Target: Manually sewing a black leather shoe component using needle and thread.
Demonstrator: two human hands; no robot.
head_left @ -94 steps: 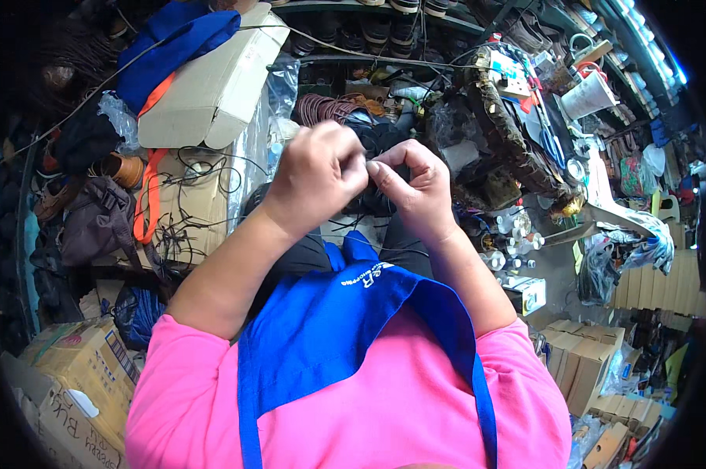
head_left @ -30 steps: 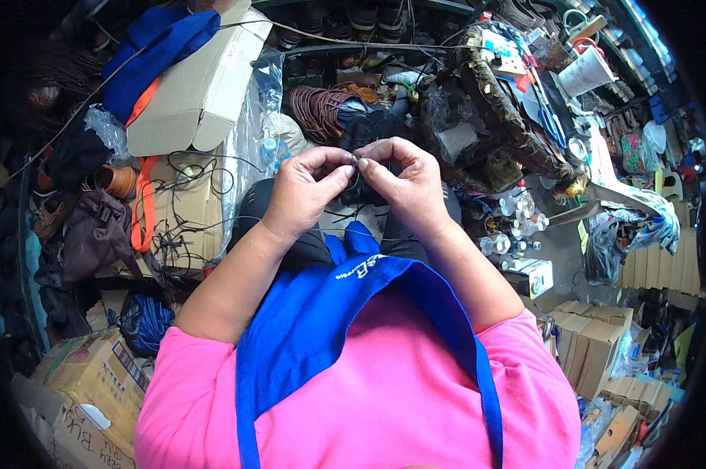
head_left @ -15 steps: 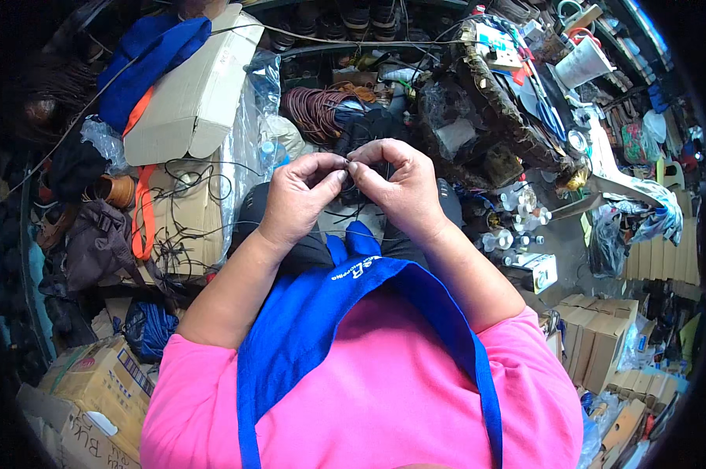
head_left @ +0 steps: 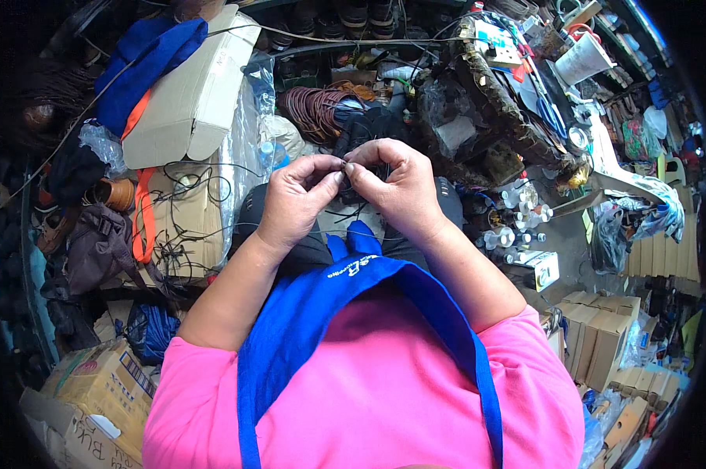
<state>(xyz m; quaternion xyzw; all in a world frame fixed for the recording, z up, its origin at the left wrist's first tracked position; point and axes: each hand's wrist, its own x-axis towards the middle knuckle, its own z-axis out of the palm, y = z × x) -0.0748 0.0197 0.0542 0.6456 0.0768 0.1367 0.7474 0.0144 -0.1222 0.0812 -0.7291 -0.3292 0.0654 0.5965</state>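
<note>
My left hand (head_left: pixel 300 195) and my right hand (head_left: pixel 397 187) meet above my lap, each with thumb and forefinger pinched together. Something tiny and dark sits between the fingertips, too small to name. Under the hands, dark strands cross a pale patch between my knees, partly hidden by my fingers. Thin black cords (head_left: pixel 182 248) lie tangled over a cardboard box on the left. A blue apron (head_left: pixel 298 328) covers my front, its ties bunched just below the hands.
Beyond the hands lies a coil of reddish-brown cord (head_left: pixel 312 113). At left, a flattened carton (head_left: pixel 185 94) leans beside a blue cloth (head_left: pixel 146 66). Small bottles (head_left: pixel 513 227) stand to the right, near a rough-edged wooden block (head_left: pixel 490 94). Stacked cardboard (head_left: pixel 599 336) is at lower right.
The view has shifted very slightly. Both hands keep their pinch at nearly the same place, with only a small movement of the fingertips.
</note>
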